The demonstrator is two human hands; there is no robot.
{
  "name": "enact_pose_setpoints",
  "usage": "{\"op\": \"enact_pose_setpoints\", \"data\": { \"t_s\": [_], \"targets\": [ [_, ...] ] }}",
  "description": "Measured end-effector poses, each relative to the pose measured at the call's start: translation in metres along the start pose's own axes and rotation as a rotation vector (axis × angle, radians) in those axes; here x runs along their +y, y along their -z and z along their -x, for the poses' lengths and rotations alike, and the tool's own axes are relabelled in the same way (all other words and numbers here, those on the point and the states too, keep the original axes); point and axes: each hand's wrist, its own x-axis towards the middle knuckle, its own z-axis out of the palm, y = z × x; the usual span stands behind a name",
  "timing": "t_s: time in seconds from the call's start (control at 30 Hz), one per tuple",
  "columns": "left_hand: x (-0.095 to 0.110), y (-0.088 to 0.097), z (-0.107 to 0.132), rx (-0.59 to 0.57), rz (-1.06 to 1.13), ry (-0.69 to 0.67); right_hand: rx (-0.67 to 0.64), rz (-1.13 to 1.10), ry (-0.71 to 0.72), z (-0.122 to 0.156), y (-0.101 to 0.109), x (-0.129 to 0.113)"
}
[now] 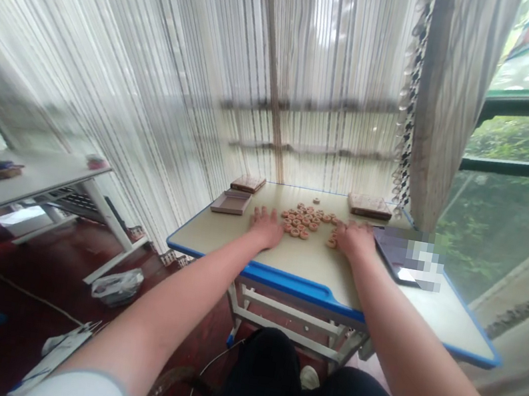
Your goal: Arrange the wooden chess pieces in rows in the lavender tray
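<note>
Your left hand (267, 228) left of discs (299, 219), fingers (260, 214) spread, seemingly empty; right hand (355, 239) opposite, hold unclear. Likely gathering; calls for low sweep.

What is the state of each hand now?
Left hand: open, beside small round tan pieces.
Right hand: beside these pieces too; grip cannot be told.

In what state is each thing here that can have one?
Round pieces, loose, mostly clustered
Left hand, fingers spread, beside them
Right hand, palm down, at their right edge
Shallow box, open
Two brown boxes or lids, lying flat
Dark device, screen state unclear
String curtain, spread wide
Grey curtain, gathered
Plastic bag, crumpled
</note>
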Motion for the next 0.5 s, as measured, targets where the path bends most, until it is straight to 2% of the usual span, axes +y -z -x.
{"op": "enact_pose_setpoints", "data": {
  "t_s": [0.1,0.13,0.2,0.27,0.37,0.43,0.5],
  "targets": [
    [0.012,-0.004,-0.036,-0.007,0.069,0.096,-0.057,0.103,-0.090,0.001,0.000,-0.003],
    [0.014,-0.006,-0.045,-0.019,0.094,0.089,-0.076,0.121,-0.089,0.001,0.000,-0.006],
    [0.017,-0.009,-0.058,-0.018,0.154,-0.013,-0.094,0.124,-0.042,0.001,-0.001,-0.011],
    [0.016,-0.012,-0.065,-0.016,0.245,-0.119,-0.096,0.100,0.009,-0.001,-0.002,-0.016],
    [0.010,-0.015,-0.069,0.048,0.385,-0.171,-0.115,0.031,0.054,-0.007,-0.006,-0.018],
    [0.007,-0.016,-0.069,0.075,0.417,-0.200,-0.128,-0.011,0.056,-0.010,-0.007,-0.018],
    [0.008,-0.016,-0.067,0.052,0.400,-0.281,-0.124,-0.033,0.058,-0.010,-0.006,-0.017]
  ]
}}
